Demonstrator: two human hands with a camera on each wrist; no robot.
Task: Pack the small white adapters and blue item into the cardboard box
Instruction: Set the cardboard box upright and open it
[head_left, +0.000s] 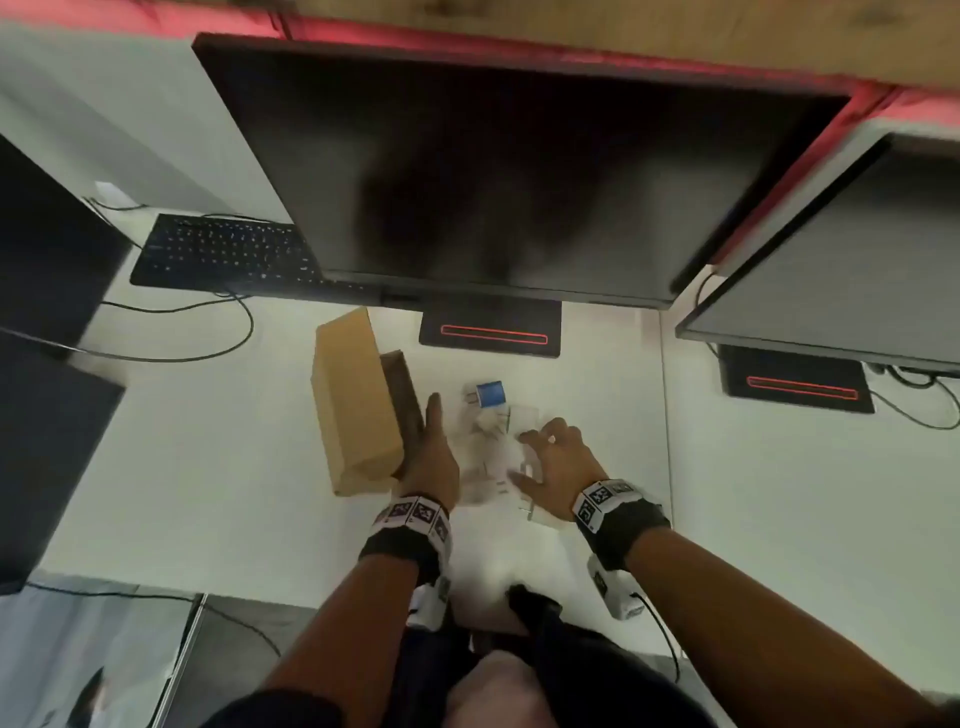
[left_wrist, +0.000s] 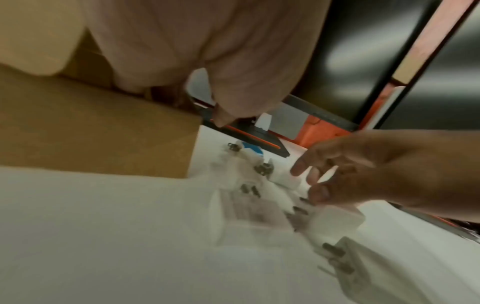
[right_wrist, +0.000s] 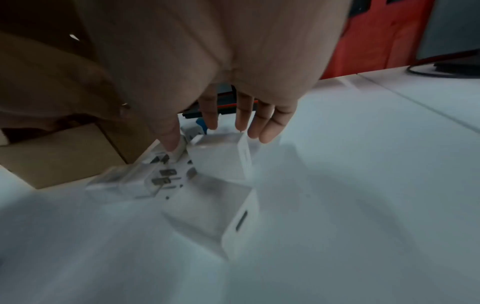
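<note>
From my remote seat I see the brown cardboard box (head_left: 358, 405) lying on the white desk (head_left: 753, 493), its long axis running away from me toward the large dark monitor (head_left: 498, 176), and its open side turned right toward the pile of goods. My left grip (head_left: 428, 452) lies with fingers straight along the box's open right edge, touching the cardboard and holding nothing.

Just right of the box sits the cluster of small white plug adapters (head_left: 493, 452), all lying on the desk and none in the box. They lie at mixed angles; in the right wrist view one adapter (right_wrist: 221, 158) stands under the fingertips, and another (right_wrist: 215, 218) lies nearer the camera with its slot-shaped port facing right. Metal prongs (right_wrist: 163, 176) of others point roughly toward the camera.

The small blue adapter-like item (head_left: 491, 393) rests at the far end of the cluster, its prongs pointing left toward the box.

My right grip (head_left: 553, 467) hovers spread over the near right of the pile, fingers loosely extended, tips at or just above the adapters; it clasps nothing.
</note>
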